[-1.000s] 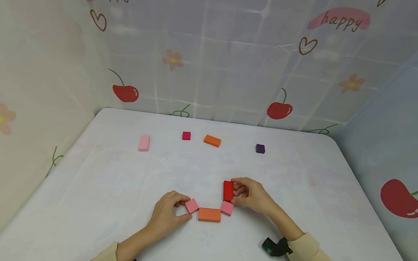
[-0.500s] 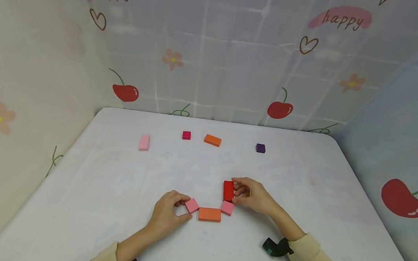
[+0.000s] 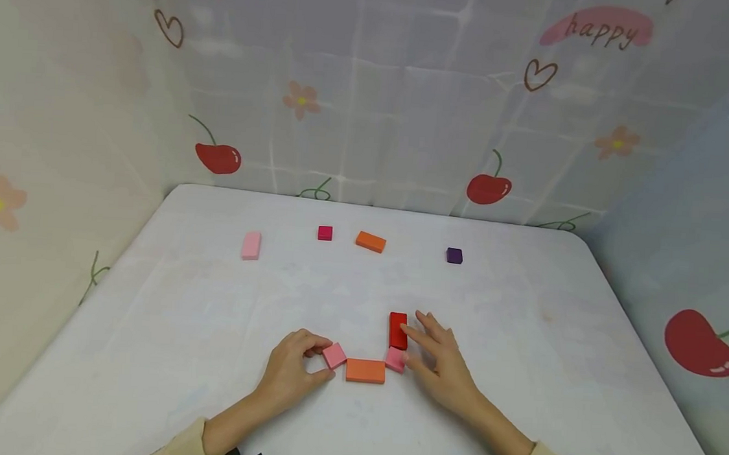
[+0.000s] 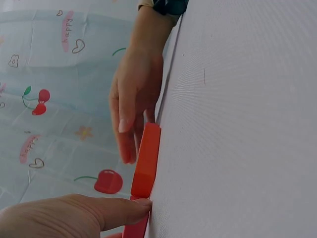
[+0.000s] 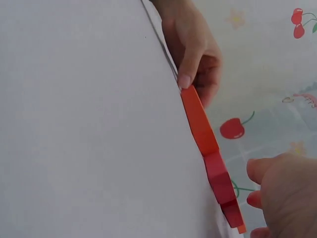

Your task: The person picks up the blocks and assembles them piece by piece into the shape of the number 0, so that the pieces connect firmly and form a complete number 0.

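Note:
In the head view, an orange block (image 3: 365, 371) lies at the front middle of the table, with a pink block at each end. My left hand (image 3: 290, 376) pinches the left pink block (image 3: 334, 356), which sits turned at an angle, between thumb and fingers. Beyond the right pink block (image 3: 395, 360) a red block (image 3: 397, 331) points away from me. Beside these two, my right hand (image 3: 446, 370) has its fingers spread and holds nothing; its index fingertip overlaps the red block. The right wrist view shows the pink block (image 5: 218, 174) joined to the orange one, with the right thumb apart from it.
Along the back of the white table (image 3: 167, 327) lie a light pink block (image 3: 251, 245), a crimson block (image 3: 325, 233), another orange block (image 3: 370, 241) and a dark purple block (image 3: 454, 255). A printed curtain (image 3: 376, 118) hangs behind and at both sides.
My right hand has let go of the red block, spread its fingers and drawn slightly back toward me. The left hand keeps its pinch, and the blocks stay in place.

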The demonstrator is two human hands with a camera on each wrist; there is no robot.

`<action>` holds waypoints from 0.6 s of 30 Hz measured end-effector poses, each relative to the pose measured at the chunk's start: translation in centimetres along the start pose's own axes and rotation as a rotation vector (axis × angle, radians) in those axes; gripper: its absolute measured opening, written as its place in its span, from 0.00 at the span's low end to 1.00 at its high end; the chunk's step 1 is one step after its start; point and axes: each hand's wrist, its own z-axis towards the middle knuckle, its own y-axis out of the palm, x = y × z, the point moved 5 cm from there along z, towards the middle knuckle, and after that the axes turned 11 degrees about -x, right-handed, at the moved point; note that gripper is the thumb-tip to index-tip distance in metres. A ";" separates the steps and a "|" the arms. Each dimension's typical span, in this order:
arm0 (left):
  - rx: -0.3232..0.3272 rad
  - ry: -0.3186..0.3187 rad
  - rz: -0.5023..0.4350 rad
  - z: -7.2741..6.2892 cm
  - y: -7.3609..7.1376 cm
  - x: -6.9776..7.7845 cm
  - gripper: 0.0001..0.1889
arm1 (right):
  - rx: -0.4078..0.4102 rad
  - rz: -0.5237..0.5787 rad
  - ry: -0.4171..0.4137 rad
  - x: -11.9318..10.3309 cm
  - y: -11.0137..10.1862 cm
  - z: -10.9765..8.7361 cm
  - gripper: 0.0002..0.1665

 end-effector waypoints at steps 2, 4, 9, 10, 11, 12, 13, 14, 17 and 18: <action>-0.001 -0.005 0.003 0.0 0.0 0.0 0.20 | 0.030 -0.001 -0.020 -0.2 0.5 -0.2 0.29; -0.005 -0.009 0.005 0.1 0.0 0.0 0.20 | 0.059 -0.004 -0.029 -0.2 0.8 -0.2 0.28; -0.010 -0.008 0.007 0.0 0.1 0.0 0.20 | 0.110 -0.046 -0.037 -0.1 1.2 -0.2 0.27; -0.009 -0.008 0.007 0.0 0.1 0.0 0.20 | 0.114 -0.055 -0.039 -0.2 1.3 -0.2 0.27; -0.007 -0.006 0.006 0.0 0.1 0.0 0.20 | 0.116 -0.064 -0.038 -0.2 1.3 -0.2 0.27; -0.006 -0.004 0.005 0.0 0.1 0.0 0.20 | 0.115 -0.075 -0.036 -0.2 1.4 -0.2 0.27; -0.004 0.000 0.006 0.0 0.1 0.0 0.20 | 0.114 -0.084 -0.035 -0.2 1.4 -0.2 0.27; -0.001 0.005 0.007 0.0 0.1 0.0 0.20 | 0.112 -0.091 -0.031 -0.2 1.4 -0.2 0.27; 0.003 0.018 0.012 0.0 0.1 0.0 0.20 | 0.103 -0.113 -0.020 -0.2 1.5 -0.2 0.28; 0.004 0.022 0.014 0.0 0.1 0.0 0.20 | 0.100 -0.120 -0.017 -0.2 1.6 -0.2 0.28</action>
